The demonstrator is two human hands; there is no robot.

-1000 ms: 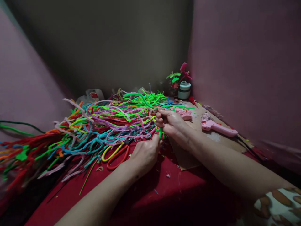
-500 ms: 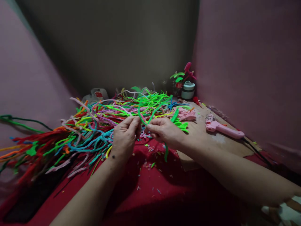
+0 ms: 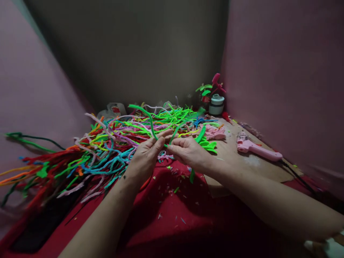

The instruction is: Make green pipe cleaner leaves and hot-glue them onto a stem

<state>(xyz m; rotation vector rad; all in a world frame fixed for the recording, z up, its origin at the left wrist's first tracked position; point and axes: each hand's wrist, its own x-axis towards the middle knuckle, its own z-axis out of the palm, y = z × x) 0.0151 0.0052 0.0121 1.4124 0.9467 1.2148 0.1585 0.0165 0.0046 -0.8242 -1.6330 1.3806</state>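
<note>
Between my two hands, above the red cloth, is a green pipe cleaner (image 3: 151, 123) with ends curving up and away. My left hand (image 3: 150, 150) pinches it between thumb and fingers. Close beside it, nearly touching, my right hand (image 3: 185, 150) is closed on the same green strand, its fingertips pressed together. The exact twist or joint at the fingertips is hidden. Just past my right hand lie bent green pipe cleaner pieces (image 3: 208, 144).
A big heap of coloured pipe cleaners (image 3: 115, 154) spreads behind and left. At right, a pink glue gun (image 3: 258, 149) lies on a brown board (image 3: 231, 168). A lidded jar (image 3: 216, 104) stands at the back. Scraps litter the red cloth (image 3: 166, 222).
The green strand's left end now swings out to the left, where both ends stood up crossing before. My left hand's fingers have straightened and extended toward the right hand.
</note>
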